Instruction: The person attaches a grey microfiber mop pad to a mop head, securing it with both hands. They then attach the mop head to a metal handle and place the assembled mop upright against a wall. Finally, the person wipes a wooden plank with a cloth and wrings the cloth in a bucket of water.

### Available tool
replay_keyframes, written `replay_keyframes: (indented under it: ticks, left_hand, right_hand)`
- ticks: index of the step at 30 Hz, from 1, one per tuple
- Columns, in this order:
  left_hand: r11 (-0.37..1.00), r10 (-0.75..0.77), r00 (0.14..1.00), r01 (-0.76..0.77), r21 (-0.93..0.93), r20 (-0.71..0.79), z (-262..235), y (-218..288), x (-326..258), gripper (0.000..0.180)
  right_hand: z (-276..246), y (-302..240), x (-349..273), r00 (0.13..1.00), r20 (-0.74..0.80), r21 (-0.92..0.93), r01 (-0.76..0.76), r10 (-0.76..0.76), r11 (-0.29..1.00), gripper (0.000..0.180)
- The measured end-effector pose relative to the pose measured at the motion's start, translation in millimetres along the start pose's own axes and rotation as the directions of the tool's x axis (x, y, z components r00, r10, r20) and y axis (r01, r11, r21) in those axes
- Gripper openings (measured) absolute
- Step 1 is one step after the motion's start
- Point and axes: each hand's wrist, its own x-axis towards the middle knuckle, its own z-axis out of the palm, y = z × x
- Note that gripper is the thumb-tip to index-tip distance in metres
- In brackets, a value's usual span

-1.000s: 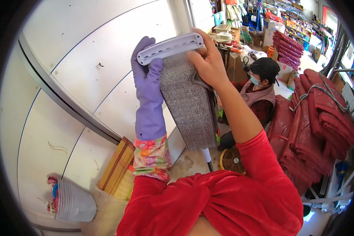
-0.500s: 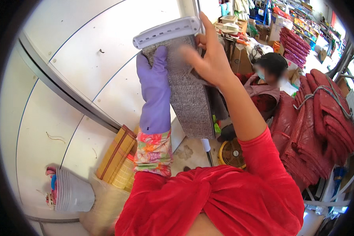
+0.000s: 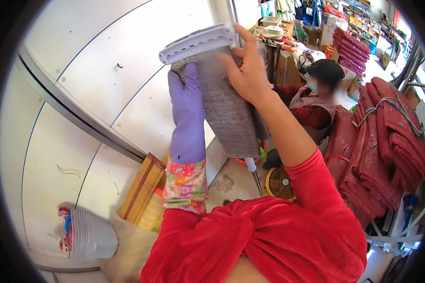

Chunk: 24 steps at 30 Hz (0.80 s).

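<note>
A long grey fabric mop pad (image 3: 226, 113), topped by a white slotted plastic bar (image 3: 198, 44), is raised over the pale floor (image 3: 218, 194): the left hand (image 3: 185, 87), in a purple rubber glove (image 3: 189, 134), grasps its left edge; the bare right hand (image 3: 251, 70) grips the opposite edge.

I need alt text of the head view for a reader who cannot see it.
A purple-gloved left hand grips what looks like a grey flat mop head with a white slotted strip along its top; a bare right hand is at its right edge. To the right are a capped co-worker and dark red bundles.
</note>
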Motion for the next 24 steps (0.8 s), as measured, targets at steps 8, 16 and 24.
replay_keyframes:
  ticks: [8,16,24]
  left_hand:
    - [0.996,0.038,0.996,-0.045,-0.078,-0.085,-14,-11,21,0.063]
    - [0.97,-0.11,0.981,0.071,-0.231,-0.162,-30,7,48,0.058]
    - [0.752,0.552,0.833,-0.479,0.453,-0.035,-5,7,-12,0.074]
  right_hand:
    - [-3,-15,4,0.984,0.169,0.094,-0.067,0.05,0.993,0.081]
    - [11,6,-84,0.802,0.574,-0.08,-0.151,0.169,0.985,0.091]
    - [39,-4,-77,0.835,0.545,0.046,0.065,-0.08,0.997,0.095]
